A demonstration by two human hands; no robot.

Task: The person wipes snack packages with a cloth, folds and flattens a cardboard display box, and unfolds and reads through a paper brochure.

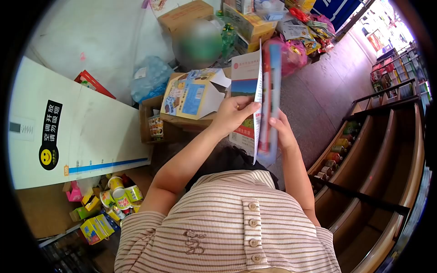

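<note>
Upright in front of my chest is a printed booklet [246, 75], its cover showing a blue and green picture with red at the bottom. My left hand [237, 113] pinches its pages, thumb on the white inner sheet and fingers bent behind. Against its right side stands a thin, blue-edged, transparent item with red inside [269, 100], seen almost edge-on. My right hand [283, 129] grips that item from the right, thumb toward the pages. Left of the booklet, a yellow and blue carton [191, 93] with raised flaps lies on a brown box.
Wooden shelves [364, 182] with small jars stand at the right. A white panel [91, 132] with a black sticker fills the left. Below it are colourful cups and packets [120, 198]. Blue plastic bags [150, 77], boxes and a pink bag [293, 57] lie farther ahead.
</note>
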